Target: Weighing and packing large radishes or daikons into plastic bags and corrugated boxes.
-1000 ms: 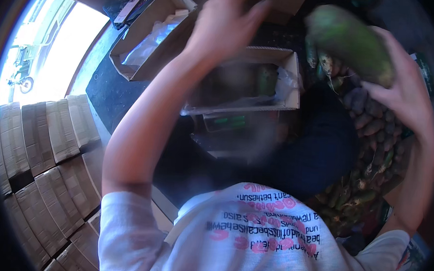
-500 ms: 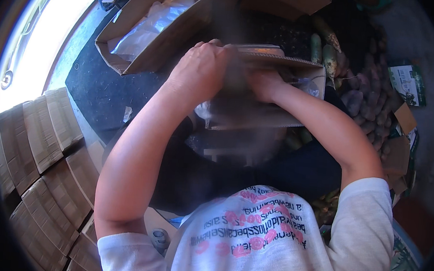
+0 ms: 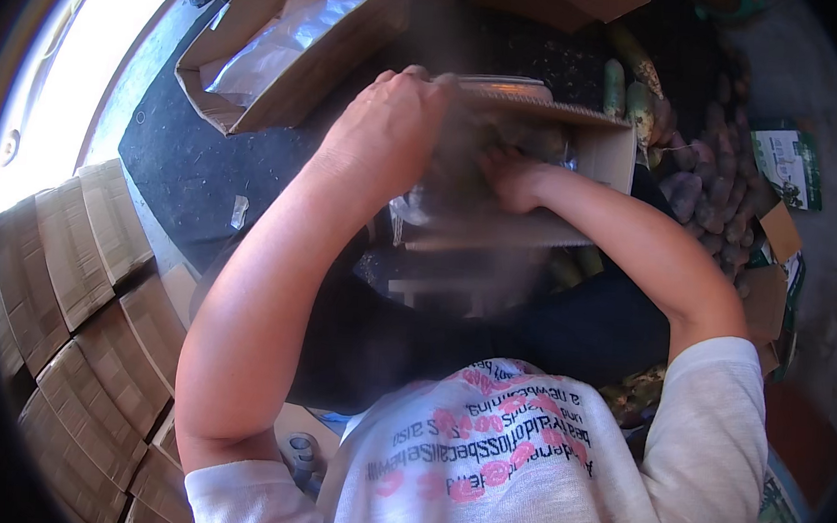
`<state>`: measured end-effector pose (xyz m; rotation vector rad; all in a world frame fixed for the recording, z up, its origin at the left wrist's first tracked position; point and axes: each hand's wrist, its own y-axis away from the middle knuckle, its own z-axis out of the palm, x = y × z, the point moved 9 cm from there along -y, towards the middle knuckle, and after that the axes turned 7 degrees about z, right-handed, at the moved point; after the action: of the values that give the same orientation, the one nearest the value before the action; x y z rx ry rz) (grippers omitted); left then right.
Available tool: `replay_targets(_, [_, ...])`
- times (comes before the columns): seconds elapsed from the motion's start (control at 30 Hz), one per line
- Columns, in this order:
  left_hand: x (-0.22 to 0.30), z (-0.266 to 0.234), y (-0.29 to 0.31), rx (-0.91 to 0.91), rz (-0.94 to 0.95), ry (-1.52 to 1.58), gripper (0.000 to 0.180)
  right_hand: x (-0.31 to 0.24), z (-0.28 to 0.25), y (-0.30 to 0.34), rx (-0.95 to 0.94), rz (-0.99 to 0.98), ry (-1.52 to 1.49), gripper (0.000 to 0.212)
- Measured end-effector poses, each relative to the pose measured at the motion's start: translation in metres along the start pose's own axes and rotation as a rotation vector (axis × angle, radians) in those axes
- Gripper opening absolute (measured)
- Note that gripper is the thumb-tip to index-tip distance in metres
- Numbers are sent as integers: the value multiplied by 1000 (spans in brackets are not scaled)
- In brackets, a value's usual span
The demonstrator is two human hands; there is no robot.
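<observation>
"Progress, as you judge it?"

"Partway, I'd say. The open-topped brown corrugated cardboard box [image 3: 609,160] has dark, blurred contents in it, and crumpled clear plastic [image 3: 399,206] shows at its left end. Its top is uncovered, so nothing is shut yet. Long green vegetables [image 3: 614,87] and a heap of dull purplish tubers [image 3: 702,173] lie outside it; whether any of those are left to handle, I can't tell."

"Where does that box sit?"

"Just beyond the person's dark-trousered lap [image 3: 548,332], the tubers on its right. A second long brown cardboard box [image 3: 335,57], holding loose translucent plastic [image 3: 283,40], stands farther off to the left."

"Which way does the nearer one point?"

"Its long axis runs roughly left to right across the body, with the opening facing up. A plain end wall shows at the right; the other end is partly hidden."

"By the hands?"

"By the bare left hand [image 3: 383,130], bent at the knuckles over that end. Its fingertips are hidden, so I can't tell whether it pinches the cardboard. The bare right hand [image 3: 515,179] is inside, fingers pointing left and seemingly a little parted; whether they grip anything is too smeared to say."
</observation>
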<state>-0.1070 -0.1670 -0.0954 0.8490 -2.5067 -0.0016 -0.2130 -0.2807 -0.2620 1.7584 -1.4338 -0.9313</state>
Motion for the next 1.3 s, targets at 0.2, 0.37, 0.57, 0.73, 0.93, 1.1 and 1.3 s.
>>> replay_targets(0.2, [15, -25, 5, 16, 11, -62, 65, -6, -15, 14, 1, -44, -103, 74])
replay_targets(0.37, [17, -43, 15, 79, -132, 214, 57, 15, -29, 43, 77, 58, -1, 67])
replay_targets(0.57, [21, -10, 45, 131, -341, 1279, 51, 51, -30, 140, 334, -76, 462, 14])
replay_targets(0.73, [42, 1, 51, -149, -394, 1056, 58, 89, -71, 263, 878, -89, 180, 19])
replay_targets(0.93, [73, -47, 61, 144, 53, -50, 44, 196, -18, 484, 1363, 315, -255, 37])
replay_targets(1.1, [133, 64, -7, -388, 83, 261, 36, 251, 219, 539, 1204, 855, -664, 40])
replay_targets(1.3, [-37, 211, -104, -553, 266, -543, 60, 216, 495, 537, 999, 1064, -1015, 40])
